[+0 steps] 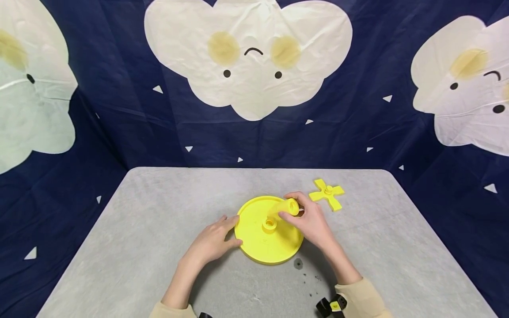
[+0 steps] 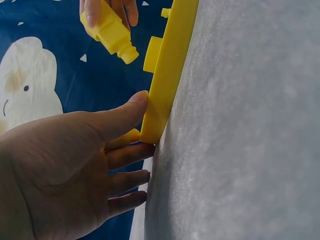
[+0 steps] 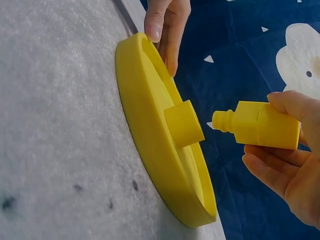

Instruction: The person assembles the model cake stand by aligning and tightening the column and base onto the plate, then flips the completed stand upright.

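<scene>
A round yellow base (image 1: pixel 254 245) with a raised rim and a hollow socket (image 1: pixel 269 224) at its centre lies on the table. My left hand (image 1: pixel 212 238) rests against its left rim, thumb and fingers spread and nearly straight along the edge. In my right hand (image 1: pixel 312 221) is a yellow post (image 3: pixel 267 125), pinched between thumb and fingers. The post has a blocky body and a narrower threaded end. That end points at the socket, and a gap shows between them in the right wrist view.
A flat yellow four-armed cross (image 1: pixel 328 193) with a small knob lies behind my right hand. The grey table (image 1: pixel 159 203) has dark specks near its front. Behind it hangs a navy cloth (image 1: pixel 131 119) printed with clouds.
</scene>
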`<action>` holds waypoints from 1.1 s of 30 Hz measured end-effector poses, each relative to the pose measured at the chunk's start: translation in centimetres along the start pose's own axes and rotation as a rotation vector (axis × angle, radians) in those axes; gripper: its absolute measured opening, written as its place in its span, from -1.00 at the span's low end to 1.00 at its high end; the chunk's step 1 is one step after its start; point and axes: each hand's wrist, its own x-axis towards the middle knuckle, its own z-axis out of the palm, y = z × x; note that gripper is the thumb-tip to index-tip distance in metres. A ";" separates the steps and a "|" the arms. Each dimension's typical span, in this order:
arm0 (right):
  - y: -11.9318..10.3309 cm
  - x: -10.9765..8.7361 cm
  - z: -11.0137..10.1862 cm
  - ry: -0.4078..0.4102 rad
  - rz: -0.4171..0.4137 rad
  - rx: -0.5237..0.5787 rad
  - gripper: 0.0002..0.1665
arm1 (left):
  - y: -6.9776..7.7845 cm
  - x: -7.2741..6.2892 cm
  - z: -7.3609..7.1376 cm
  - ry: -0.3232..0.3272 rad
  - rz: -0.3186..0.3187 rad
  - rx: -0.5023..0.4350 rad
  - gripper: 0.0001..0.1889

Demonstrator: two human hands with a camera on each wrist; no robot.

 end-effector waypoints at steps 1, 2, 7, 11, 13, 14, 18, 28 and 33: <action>-0.1 0.0 0.1 -0.009 0.000 0.003 -0.48 | 0.0 0.0 0.0 0.000 0.004 -0.001 -0.26; -0.1 0.0 0.3 -0.018 0.001 0.006 -0.48 | 0.0 0.0 -0.1 0.001 0.008 -0.001 -0.26; -0.3 0.1 0.7 -0.041 -0.004 0.004 -0.46 | -0.1 -0.1 -0.1 -0.002 0.015 -0.003 -0.26; -0.3 0.3 0.9 -0.045 -0.018 -0.017 -0.46 | -0.1 -0.1 -0.1 -0.003 0.013 -0.007 -0.25; -0.4 0.4 1.0 -0.047 -0.030 -0.040 -0.46 | -0.1 -0.1 -0.1 -0.005 0.015 -0.009 -0.25; -0.4 0.4 1.0 -0.048 -0.031 -0.054 -0.47 | -0.1 -0.1 -0.1 -0.004 0.016 -0.011 -0.25; -0.7 0.6 1.1 -0.055 -0.042 -0.098 -0.48 | -0.1 -0.2 -0.1 -0.011 0.006 -0.019 -0.25; -1.5 1.4 1.1 -0.133 -0.053 -0.199 -0.48 | 0.0 -0.1 -0.2 -0.024 0.002 -0.020 -0.25; -1.8 1.8 1.0 -0.178 -0.050 -0.233 -0.47 | 0.0 -0.2 -0.2 -0.020 0.004 -0.027 -0.25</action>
